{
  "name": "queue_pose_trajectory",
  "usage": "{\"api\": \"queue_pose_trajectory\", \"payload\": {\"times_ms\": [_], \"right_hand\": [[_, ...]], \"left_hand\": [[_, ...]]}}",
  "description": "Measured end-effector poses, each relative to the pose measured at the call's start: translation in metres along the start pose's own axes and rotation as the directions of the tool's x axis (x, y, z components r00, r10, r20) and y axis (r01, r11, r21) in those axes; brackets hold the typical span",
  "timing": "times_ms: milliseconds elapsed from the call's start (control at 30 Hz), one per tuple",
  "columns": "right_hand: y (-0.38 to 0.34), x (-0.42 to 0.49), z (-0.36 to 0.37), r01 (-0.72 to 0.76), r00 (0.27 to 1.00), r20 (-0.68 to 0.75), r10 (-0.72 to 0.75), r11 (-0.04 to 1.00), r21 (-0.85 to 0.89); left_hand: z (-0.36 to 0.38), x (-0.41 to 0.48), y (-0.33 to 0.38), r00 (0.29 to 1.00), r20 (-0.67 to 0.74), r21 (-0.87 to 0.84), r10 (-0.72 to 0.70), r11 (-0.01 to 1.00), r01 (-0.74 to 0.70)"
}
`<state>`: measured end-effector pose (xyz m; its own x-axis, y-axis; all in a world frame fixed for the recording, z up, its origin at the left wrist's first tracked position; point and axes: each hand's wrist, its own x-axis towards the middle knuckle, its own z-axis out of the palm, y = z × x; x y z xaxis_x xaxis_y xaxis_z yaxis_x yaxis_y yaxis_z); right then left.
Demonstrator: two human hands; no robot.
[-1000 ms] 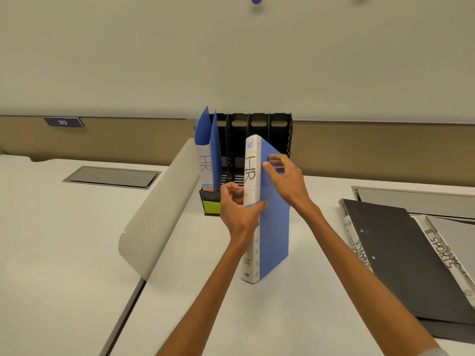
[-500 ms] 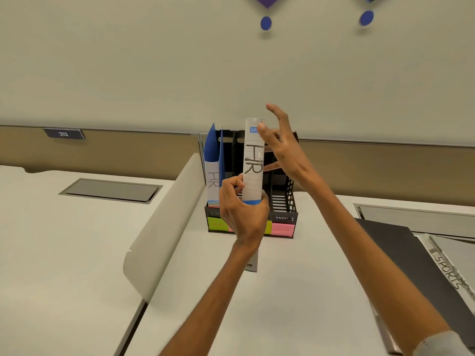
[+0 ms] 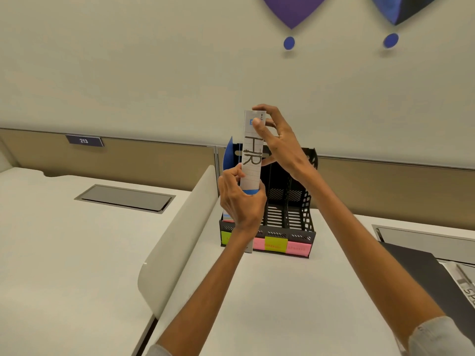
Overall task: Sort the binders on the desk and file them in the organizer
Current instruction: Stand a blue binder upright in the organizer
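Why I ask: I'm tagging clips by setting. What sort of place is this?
Most likely a shared office: a plate reading 213 on the back partition, a white desk divider, and a black file organizer with an HR binder held before it.

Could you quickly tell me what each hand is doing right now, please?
Left hand: grips the HR binder low on its spine.
Right hand: pinches its top end.

Head-worn camera looks forward and down, close above desk point(image 3: 270, 291).
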<state>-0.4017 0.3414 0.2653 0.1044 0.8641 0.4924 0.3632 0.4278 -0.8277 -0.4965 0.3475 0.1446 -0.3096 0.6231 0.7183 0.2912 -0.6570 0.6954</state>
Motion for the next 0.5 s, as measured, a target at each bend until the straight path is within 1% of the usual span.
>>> {"api": "queue_pose_trajectory", "payload": {"times_ms": [100,167,367,433,500], "right_hand": [[0.008,0.009,0.006,-0.002,0.999,-0.036,0.003,1.000,0.006],[0.013,0.017,0.009,0.005,0.999,-0.053,-0.007,1.000,-0.026],[0.027,0.042,0.022,0.040,0.986,-0.142,-0.087,0.952,-0.302],[0.037,0.047,0.027,0.024,0.984,-0.162,-0.076,0.953,-0.302],[0.050,0.052,0.033,-0.027,0.980,-0.195,-0.027,0.963,-0.268]], "left_hand": [[0.011,0.008,-0.020,0.999,0.006,0.015,0.034,0.999,-0.035],[0.019,0.014,-0.031,0.998,0.023,0.034,0.064,0.997,-0.065],[0.039,0.018,-0.059,0.992,0.044,0.107,0.122,0.986,-0.126],[0.043,0.013,-0.071,0.991,0.059,0.120,0.117,0.985,-0.124],[0.046,0.010,-0.082,0.992,0.091,0.155,0.092,0.982,-0.105]]}}
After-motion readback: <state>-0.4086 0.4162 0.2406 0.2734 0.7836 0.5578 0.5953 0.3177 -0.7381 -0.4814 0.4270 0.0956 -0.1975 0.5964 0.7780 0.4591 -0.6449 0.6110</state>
